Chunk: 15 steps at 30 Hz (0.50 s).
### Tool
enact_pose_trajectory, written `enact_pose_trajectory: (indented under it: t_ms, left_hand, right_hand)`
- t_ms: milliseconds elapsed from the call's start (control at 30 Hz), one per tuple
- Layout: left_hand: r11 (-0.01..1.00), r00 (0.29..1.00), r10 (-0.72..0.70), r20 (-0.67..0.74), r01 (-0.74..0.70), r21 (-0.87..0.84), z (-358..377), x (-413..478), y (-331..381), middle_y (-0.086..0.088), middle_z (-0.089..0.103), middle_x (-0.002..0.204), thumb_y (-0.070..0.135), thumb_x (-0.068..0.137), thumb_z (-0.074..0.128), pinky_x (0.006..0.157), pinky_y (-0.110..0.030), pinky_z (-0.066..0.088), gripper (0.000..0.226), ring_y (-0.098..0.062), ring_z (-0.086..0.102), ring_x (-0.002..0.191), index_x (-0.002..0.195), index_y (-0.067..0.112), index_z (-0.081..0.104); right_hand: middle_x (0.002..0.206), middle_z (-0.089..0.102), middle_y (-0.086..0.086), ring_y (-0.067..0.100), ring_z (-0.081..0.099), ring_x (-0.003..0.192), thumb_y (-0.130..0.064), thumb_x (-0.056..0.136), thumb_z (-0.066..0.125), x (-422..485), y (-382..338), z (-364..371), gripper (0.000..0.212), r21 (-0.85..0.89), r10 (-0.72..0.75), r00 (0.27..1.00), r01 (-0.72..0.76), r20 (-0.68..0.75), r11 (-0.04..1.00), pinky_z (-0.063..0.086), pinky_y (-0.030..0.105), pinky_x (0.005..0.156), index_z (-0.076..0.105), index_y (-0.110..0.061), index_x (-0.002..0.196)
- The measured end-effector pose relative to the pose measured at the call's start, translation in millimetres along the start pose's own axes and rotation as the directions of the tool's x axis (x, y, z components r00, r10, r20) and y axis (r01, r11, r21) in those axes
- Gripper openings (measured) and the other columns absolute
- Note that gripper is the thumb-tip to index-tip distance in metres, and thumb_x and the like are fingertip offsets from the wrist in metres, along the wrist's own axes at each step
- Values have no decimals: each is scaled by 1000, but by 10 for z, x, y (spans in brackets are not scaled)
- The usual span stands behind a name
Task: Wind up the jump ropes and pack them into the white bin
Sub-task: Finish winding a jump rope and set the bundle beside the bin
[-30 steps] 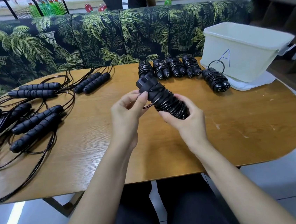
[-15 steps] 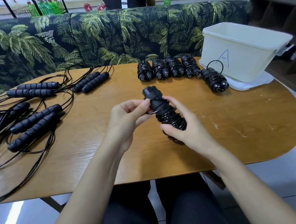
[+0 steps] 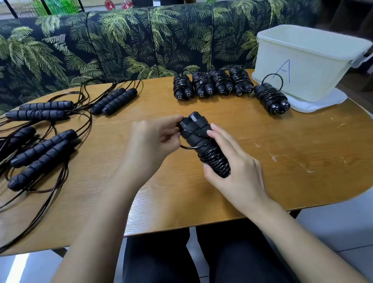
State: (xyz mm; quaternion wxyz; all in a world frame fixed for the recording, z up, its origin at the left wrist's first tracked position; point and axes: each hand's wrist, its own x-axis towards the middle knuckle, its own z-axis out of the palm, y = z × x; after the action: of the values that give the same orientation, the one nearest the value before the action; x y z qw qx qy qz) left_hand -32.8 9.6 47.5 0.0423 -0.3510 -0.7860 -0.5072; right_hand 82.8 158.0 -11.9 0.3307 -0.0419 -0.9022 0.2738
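A black jump rope bundle, two handles side by side with cord wound round them, stands tilted over the middle of the wooden table. My right hand grips its lower end. My left hand pinches the loose end of the cord beside the upper end of the handles. Several wound bundles lie in a row at the table's far edge, and one more wound bundle lies by the white bin, marked with a blue A, at the far right.
Several unwound jump ropes with tangled cords cover the table's left part. A white lid lies under the bin. A leaf-patterned sofa runs behind the table. A person stands behind the sofa.
Both hands have turned the bundle more upright and brought it slightly nearer. My left hand keeps working the last loop of cord at the upper end.
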Motion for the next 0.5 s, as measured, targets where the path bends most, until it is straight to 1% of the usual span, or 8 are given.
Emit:
enact_pose_trajectory:
  t_ms: [33, 100, 167, 233, 267, 333, 400, 500]
  left_hand:
    - [999, 1000, 23, -15, -23, 24, 4, -3, 10, 8, 66, 95, -12, 80, 64, 78, -6, 49, 34, 19, 61, 78, 112, -1, 68]
    - [999, 998, 29, -61, -28, 15, -10, 5, 10, 11, 66, 87, -11, 79, 65, 74, -7, 50, 25, 17, 62, 72, 102, -1, 71]
    - [996, 996, -56, -74, 51, -67, -51, 27, 6, 7, 70, 80, -8, 79, 68, 71, -12, 53, 19, 7, 67, 69, 92, 4, 73]
    - [961, 980, -197, -9, 192, -198, -110, 55, 4, 0, 74, 76, -7, 80, 69, 67, -19, 57, 16, -8, 71, 70, 85, 8, 72]
    - [923, 961, -272, 44, 274, -271, -138, 69, 3, -2, 74, 74, -8, 81, 67, 65, -20, 57, 16, -12, 71, 69, 83, 7, 71]
    - [815, 907, -391, 158, 421, -399, -191, 97, -7, -5, 73, 71, -11, 83, 62, 62, -20, 57, 16, -14, 71, 67, 81, 3, 69]
    - [735, 865, -437, 245, 501, -456, -229, 125, -26, -7, 73, 71, -14, 84, 58, 61, -20, 56, 17, -14, 70, 67, 83, 0, 67]
    - [724, 850, -433, 301, 527, -446, -229, 138, -59, -9, 73, 73, -15, 84, 55, 62, -22, 56, 18, -16, 70, 67, 84, -2, 67]
  right_hand:
    - [151, 37, -20, 12, 65, 95, -32, 82, 64, -7, -4, 6, 61, -19, -17, 1000, 17, 1, 1000, 54, 29, 80, 45, -26, 140]
    - [150, 38, -19, 15, 66, 92, -33, 81, 61, -24, -11, 25, 62, -39, -40, 999, 40, -4, 998, 54, 30, 80, 46, -26, 140]
    - [150, 39, -18, 16, 66, 92, -32, 80, 62, -43, -8, 39, 62, -48, -55, 998, 54, -16, 997, 54, 30, 80, 47, -25, 140]
    - [149, 41, -17, 17, 66, 94, -30, 79, 63, -62, 3, 40, 62, -36, -72, 997, 71, -17, 997, 55, 32, 80, 48, -24, 139]
    - [149, 41, -16, 17, 66, 97, -29, 79, 63, -69, 11, 34, 62, -17, -81, 997, 80, -14, 997, 55, 33, 81, 49, -23, 139]
    - [148, 43, -16, 15, 65, 103, -27, 78, 65, -71, 33, 19, 62, 25, -100, 995, 101, -9, 995, 56, 34, 81, 50, -22, 138]
    - [148, 44, -14, 14, 64, 105, -25, 77, 65, -70, 50, 12, 63, 44, -123, 992, 123, -7, 991, 56, 35, 80, 51, -20, 138]
    - [147, 45, -12, 15, 65, 101, -22, 76, 67, -82, 59, 13, 63, 34, -160, 987, 159, -2, 987, 56, 34, 78, 52, -18, 137]
